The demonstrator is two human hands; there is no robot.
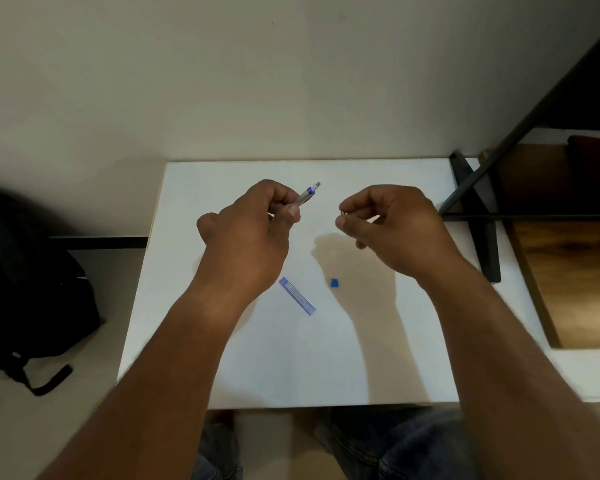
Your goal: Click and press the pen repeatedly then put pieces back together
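Observation:
My left hand [253, 223] grips a slim silver mechanical pencil [307, 194] above the white table [222, 341], its white-tipped end pointing up and to the right. To its right, my right hand [388, 223] pinches something very small and thin between thumb and forefinger; I cannot make out what it is. Below the hands, a blue lead tube [297, 295] lies flat on the table at a slant. A small blue cap [334, 283] lies just to the right of the tube.
A black backpack [25, 282] sits on the floor to the left. A black metal frame [475, 209] crosses the table's right side, with a brown wooden surface [568, 271] beyond it. A pale wall stands behind the table. My knees in jeans [395, 445] show below the front edge.

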